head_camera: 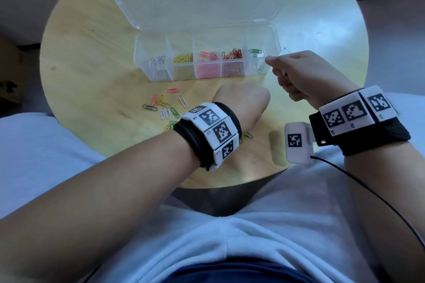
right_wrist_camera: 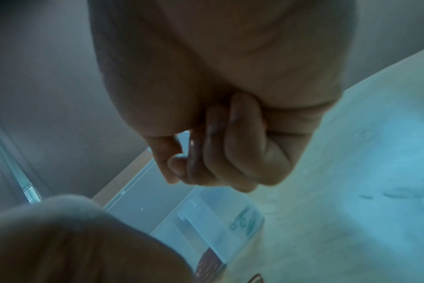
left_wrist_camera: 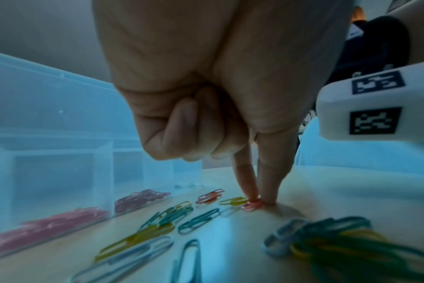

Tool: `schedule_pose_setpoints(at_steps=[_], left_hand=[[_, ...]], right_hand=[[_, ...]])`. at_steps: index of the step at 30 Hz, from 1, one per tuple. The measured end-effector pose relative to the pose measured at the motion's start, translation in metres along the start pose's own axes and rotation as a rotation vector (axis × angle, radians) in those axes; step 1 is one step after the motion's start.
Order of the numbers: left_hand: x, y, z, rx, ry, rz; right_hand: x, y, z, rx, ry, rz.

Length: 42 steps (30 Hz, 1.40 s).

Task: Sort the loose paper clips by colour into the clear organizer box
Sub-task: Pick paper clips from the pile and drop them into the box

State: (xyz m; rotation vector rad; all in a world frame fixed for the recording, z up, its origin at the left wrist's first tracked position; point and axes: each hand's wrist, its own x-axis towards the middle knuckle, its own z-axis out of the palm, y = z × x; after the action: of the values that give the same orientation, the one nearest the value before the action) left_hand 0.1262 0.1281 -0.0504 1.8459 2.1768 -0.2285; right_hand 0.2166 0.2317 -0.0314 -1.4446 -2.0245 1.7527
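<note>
The clear organizer box (head_camera: 161, 79) lies open on the round wooden table, its lid (head_camera: 202, 6) folded back. Left to right its compartments hold white, yellow, pink, red and green clips (head_camera: 255, 52). Loose paper clips (head_camera: 165, 107) of mixed colours are scattered in front of the box. My left hand (head_camera: 241, 100) points down at the table just right of them; in the left wrist view my left hand (left_wrist_camera: 260, 201) pinches a pink paper clip (left_wrist_camera: 251, 205) against the tabletop. My right hand (head_camera: 270, 61) hovers by the green compartment with fingers curled, thumb and forefinger (right_wrist_camera: 174, 172) touching, no clip visible between them.
The table (head_camera: 92, 52) has bare wood left and right of the box. A tangle of green and yellow clips (left_wrist_camera: 339, 239) lies under my left wrist. A white tagged camera block (head_camera: 297, 142) with a black cable hangs from my right wrist above the near table edge.
</note>
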Motion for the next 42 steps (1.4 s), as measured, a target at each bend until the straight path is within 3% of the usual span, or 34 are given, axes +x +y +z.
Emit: schedule_pose_setpoints(at_steps=[6, 13, 29, 36, 38, 42], left_hand=[[-0.006, 0.008, -0.005, 0.100, 0.041, 0.087], [0.001, -0.002, -0.008, 0.065, 0.018, 0.019], [0.003, -0.009, -0.016, 0.058, -0.072, 0.031], [-0.003, -0.005, -0.014, 0.225, -0.059, 0.144], [-0.005, -0.008, -0.011, 0.177, -0.054, 0.122], [-0.006, -0.018, -0.002, -0.127, -0.085, -0.044]], right_hand=[[-0.003, -0.002, 0.000, -0.024, -0.019, -0.026], [-0.004, -0.001, 0.002, -0.035, -0.038, -0.029], [-0.002, -0.001, 0.002, -0.034, -0.053, -0.058], [0.000, 0.002, 0.002, -0.034, -0.060, -0.061], [0.000, 0.003, 0.003, -0.025, -0.065, -0.060], [-0.002, 0.002, 0.007, 0.064, -0.075, -0.050]])
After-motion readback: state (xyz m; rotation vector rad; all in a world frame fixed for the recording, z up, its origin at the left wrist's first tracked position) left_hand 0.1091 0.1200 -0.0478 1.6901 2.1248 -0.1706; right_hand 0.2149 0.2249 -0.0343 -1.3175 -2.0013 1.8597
